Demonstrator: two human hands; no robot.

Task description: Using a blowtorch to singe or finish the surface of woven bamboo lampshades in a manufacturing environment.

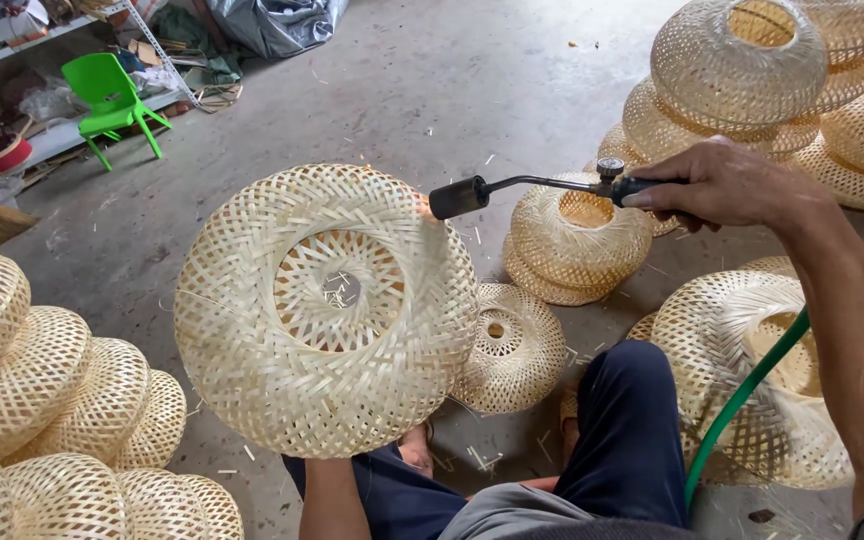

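Note:
A round woven bamboo lampshade [324, 310] is held up in front of me, its open centre facing the camera. My left forearm rises under it; the hand itself is hidden behind the weave. My right hand [727, 185] grips the handle of a gas torch [527, 187] whose black nozzle points at the shade's upper right rim. A green hose [742, 398] runs down from under my right arm.
Stacks of similar woven shades lie at the left [47, 400], in front [577, 235] and at the right [742, 60]. One small shade [512, 350] rests by my knee. A green plastic chair [112, 100] and shelves stand at far left on the concrete floor.

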